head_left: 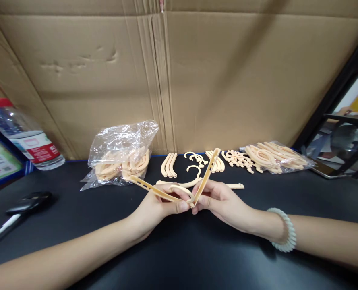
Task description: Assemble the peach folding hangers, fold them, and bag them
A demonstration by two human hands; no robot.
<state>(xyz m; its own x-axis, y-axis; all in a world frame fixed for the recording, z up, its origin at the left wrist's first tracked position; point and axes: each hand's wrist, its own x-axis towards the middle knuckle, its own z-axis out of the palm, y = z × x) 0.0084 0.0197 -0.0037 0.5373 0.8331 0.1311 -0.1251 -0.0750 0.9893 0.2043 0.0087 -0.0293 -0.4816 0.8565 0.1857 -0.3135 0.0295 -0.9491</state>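
Observation:
Between my two hands is a cream plastic clothes hanger whose arms are raised in a V, with its hook (pixel 181 188) leaning left from the joint. My left hand (pixel 153 209) pinches the left hanger arm (pixel 150 187) close to the joint. On the other side, my right hand (pixel 227 201) has thumb and fingers closed on the lower end of the right hanger arm (pixel 208 173). How the parts lock at the joint is partly hidden by my fingers. Just behind my hands another hanger (pixel 237 186) lies spread on the black table, partly covered by them.
Several loose hanger arms (pixel 168 165), hooks (pixel 193 155) and small connector pieces (pixel 239 159) lie along the back. Plastic bags of parts flank them, one left (pixel 121 161), one right (pixel 275 157). A bottle (pixel 30 137) and black object (pixel 29 201) are left; a cardboard wall (pixel 227 80) stands behind.

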